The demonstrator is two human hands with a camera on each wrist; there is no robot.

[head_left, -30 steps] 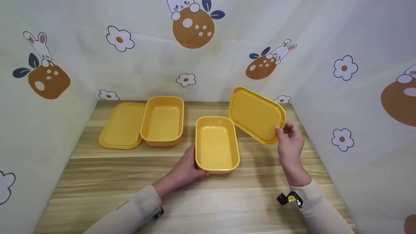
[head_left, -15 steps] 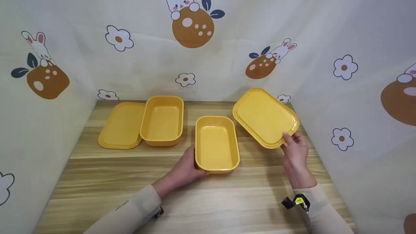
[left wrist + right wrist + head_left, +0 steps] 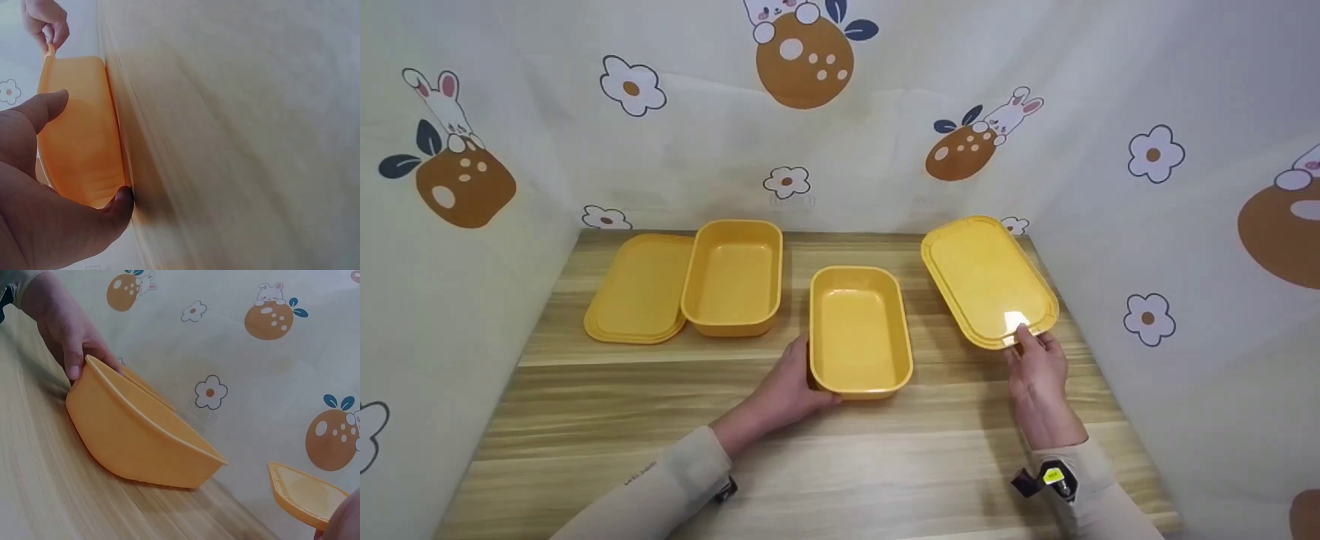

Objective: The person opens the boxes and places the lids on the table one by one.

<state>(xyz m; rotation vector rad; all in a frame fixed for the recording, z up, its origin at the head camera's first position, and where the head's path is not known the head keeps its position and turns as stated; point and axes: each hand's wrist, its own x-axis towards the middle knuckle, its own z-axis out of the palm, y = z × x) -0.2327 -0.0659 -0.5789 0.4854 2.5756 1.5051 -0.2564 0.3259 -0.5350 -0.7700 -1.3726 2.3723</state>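
A yellow rectangular food container (image 3: 860, 330) sits uncovered on the wooden table, with nothing inside it. My left hand (image 3: 786, 386) grips its near left corner, thumb along the near end and fingers by the left side. In the left wrist view, the left hand (image 3: 45, 214) spans the container's wall (image 3: 84, 129). To the right, my right hand (image 3: 1039, 375) pinches a yellow lid (image 3: 988, 281) by its near edge, thumb on top. The lid is apart from the container. The right wrist view shows part of the lid (image 3: 306, 492) beyond the container (image 3: 135, 433).
A second yellow container (image 3: 735, 281), uncovered too, stands at the back left. Another yellow lid (image 3: 641, 289) lies beside it on the table (image 3: 660, 405). Patterned cloth walls (image 3: 697, 135) close in the back and both sides.
My right hand has moved the lid to the right and slightly toward me, tilting it from upright to flatter. The left hand and its container have stayed in place.
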